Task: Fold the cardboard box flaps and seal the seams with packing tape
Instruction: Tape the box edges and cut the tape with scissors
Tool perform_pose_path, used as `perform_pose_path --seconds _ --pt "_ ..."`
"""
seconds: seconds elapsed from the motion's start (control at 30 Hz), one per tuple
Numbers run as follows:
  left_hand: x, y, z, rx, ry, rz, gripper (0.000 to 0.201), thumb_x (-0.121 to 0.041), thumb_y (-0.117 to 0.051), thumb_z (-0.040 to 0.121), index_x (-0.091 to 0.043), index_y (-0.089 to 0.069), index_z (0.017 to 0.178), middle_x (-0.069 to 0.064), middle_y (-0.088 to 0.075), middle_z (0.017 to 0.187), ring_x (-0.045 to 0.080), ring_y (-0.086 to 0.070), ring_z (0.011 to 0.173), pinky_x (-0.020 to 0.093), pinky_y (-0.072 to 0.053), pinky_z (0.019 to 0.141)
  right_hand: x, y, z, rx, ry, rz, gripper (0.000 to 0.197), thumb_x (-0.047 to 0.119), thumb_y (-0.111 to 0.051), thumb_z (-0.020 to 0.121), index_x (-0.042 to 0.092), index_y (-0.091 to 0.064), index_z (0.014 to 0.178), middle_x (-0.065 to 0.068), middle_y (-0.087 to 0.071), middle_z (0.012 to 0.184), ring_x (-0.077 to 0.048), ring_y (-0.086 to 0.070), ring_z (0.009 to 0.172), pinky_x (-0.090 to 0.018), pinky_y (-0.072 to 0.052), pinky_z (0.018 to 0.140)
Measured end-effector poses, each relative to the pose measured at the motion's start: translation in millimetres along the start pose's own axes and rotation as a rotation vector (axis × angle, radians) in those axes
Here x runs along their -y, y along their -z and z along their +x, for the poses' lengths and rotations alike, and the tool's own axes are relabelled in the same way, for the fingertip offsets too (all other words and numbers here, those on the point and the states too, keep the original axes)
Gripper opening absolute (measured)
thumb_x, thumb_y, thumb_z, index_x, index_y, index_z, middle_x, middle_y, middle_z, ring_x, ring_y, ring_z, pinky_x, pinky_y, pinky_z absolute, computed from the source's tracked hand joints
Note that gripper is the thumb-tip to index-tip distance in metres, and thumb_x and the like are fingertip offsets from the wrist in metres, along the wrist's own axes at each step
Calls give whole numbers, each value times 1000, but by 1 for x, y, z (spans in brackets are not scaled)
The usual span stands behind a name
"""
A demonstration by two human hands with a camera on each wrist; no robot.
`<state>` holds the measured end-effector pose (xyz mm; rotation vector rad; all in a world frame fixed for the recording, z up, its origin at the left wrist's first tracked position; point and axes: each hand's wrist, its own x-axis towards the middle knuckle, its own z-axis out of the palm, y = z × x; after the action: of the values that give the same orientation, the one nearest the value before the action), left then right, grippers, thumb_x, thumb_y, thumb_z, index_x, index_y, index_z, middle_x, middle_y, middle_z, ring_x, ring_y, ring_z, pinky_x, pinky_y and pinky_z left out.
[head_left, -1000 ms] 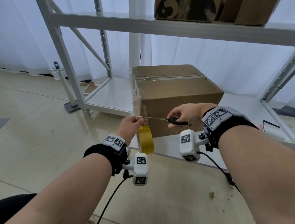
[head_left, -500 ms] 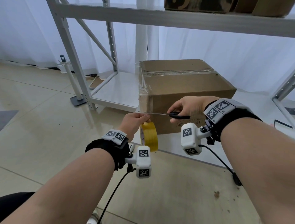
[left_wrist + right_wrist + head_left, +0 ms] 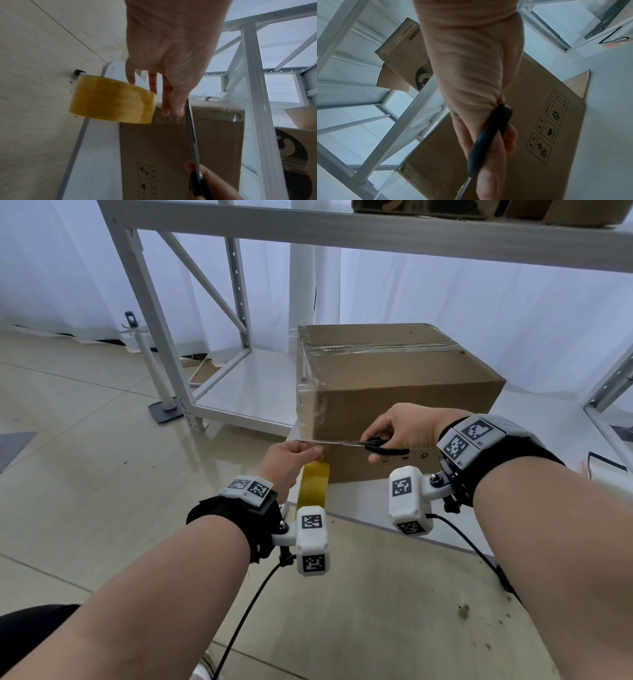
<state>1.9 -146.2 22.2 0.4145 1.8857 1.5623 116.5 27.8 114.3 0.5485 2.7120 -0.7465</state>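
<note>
The left hand [image 3: 291, 455] is pinching the tape roll [image 3: 313, 486] and its pulled strip; the right hand [image 3: 399, 426] is gripping scissors [image 3: 359, 444] at the cardboard box's [image 3: 394, 392] near-left corner.

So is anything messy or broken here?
A little. The clear tape down the cardboard box's left corner looks wrinkled, not flat. Dark crumbs speckle the floor near the right arm. Nothing looks broken.

Matt cardboard box [image 3: 394, 392] (glossy tape [image 3: 313, 486])
</note>
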Motion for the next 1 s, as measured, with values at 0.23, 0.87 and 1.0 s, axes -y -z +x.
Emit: perform_pose_path --seconds 0.23,0.87,1.0 --pt "16 3 -2 -40 -33 9 16 -25 -69 85 -16 -68 71 2 -68 79 21 -60 83 37 -51 81 -5 -18 6 88 -42 12 36 36 -76 78 26 -62 110 9 -61 85 -7 -56 77 -13 -43 65" --pt "-2 -98 -32 283 -346 304 26 4 -60 85 -14 -62 104 -5 -64 101 6 -59 90 24 -51 82 -157 -70 -125 -215 -754 42 47 47 -71 80 7 -52 65 -6 -61 55 -19 -56 49 -25 -44 52" --pt "-9 -147 -23 390 -419 385 26 2 -58 87 -19 -59 104 -10 -61 99 -1 -55 82 17 -47 75 -189 -85 -130 -290 -865 0 44 42 -73 80 9 -48 63 -7 -61 68 -24 -66 73 -27 -50 62"
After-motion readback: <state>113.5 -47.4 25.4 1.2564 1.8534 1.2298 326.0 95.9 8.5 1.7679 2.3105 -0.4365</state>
